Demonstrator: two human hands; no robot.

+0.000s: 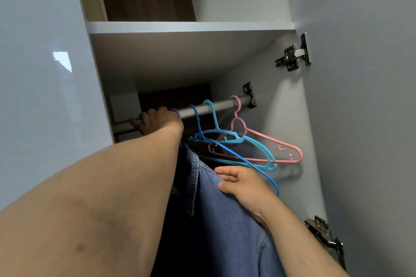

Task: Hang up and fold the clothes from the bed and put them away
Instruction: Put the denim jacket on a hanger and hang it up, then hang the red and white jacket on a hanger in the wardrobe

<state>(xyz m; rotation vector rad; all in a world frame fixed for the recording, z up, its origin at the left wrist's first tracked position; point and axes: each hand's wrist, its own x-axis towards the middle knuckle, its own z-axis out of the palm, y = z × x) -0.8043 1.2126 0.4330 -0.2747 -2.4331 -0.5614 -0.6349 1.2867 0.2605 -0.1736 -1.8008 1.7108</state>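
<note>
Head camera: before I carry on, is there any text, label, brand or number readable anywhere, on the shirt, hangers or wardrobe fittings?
None can be read.
Denim shirt: no tag or print visible.
Pink hanger, light blue hanger, dark blue hanger: no markings visible.
Upper hinge: bare metal; any stamp too small to tell.
Rail: plain.

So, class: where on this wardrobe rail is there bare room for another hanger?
The rail is bare between the light blue hanger and the pink hanger. The stretch from the left hand to the light blue hook is crowded: purple hook, dark blue hanger.
</note>
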